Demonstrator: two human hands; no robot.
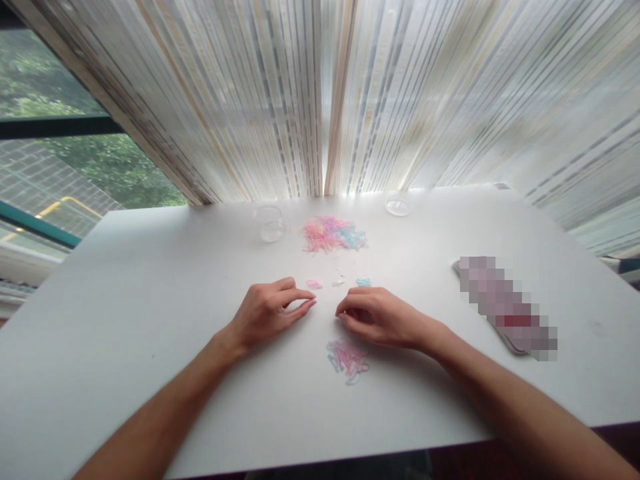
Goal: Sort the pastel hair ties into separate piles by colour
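White tabletop (210, 420). Right hand (383, 319), left hand (267, 308) apart; fingers on both near-pinched, can't tell if closed or gripping. Large pastel band pile (330, 235) beyond; smaller pile (349, 359) near right hand; three tiny band clusters (339, 283) just past hands.

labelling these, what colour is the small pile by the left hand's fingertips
The pile is pink, seen in the head view.
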